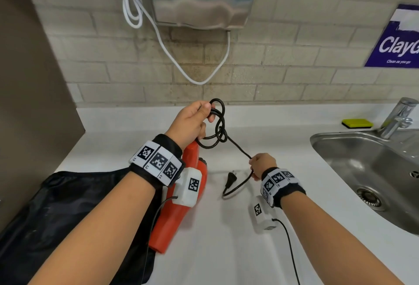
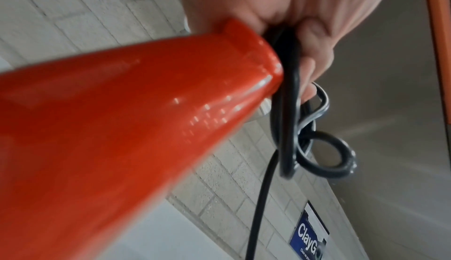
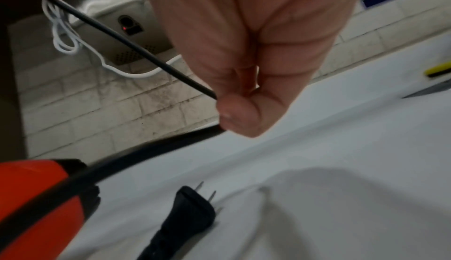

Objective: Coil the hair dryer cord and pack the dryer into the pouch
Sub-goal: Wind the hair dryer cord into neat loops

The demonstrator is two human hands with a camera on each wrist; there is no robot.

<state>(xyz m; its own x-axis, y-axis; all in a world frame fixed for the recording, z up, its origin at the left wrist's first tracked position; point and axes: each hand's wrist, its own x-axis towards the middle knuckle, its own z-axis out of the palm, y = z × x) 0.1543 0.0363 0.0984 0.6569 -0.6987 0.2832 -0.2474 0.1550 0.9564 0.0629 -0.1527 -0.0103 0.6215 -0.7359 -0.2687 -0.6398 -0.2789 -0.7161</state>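
My left hand [image 1: 190, 123] is raised above the bench [image 1: 226, 228], fingers curled round the handle end of the orange hair dryer [image 1: 176, 207] and round several loops of its black cord [image 1: 218, 126]. The loops hang off my fingers [image 2: 314, 61], just past the handle's tip, and the dryer's body slopes down from that hand toward me, its lower end over the edge of the pouch [image 1: 56, 216]. The black pouch lies flat on the bench beneath my left forearm.

From the loops the cord runs straight and taut down to my right hand [image 1: 263, 164], which sits lower and nearer to me. That hand is closed in a loose fist, the cord pinched between thumb [image 3: 240, 117] and curled fingers. Past the pinch the cord sags in a bend and ends at the plug [image 1: 230, 179], which lies on the bench between my two wrists, prongs pointing away from me.

Well to the right of my right hand is a steel sink [image 1: 353, 148].
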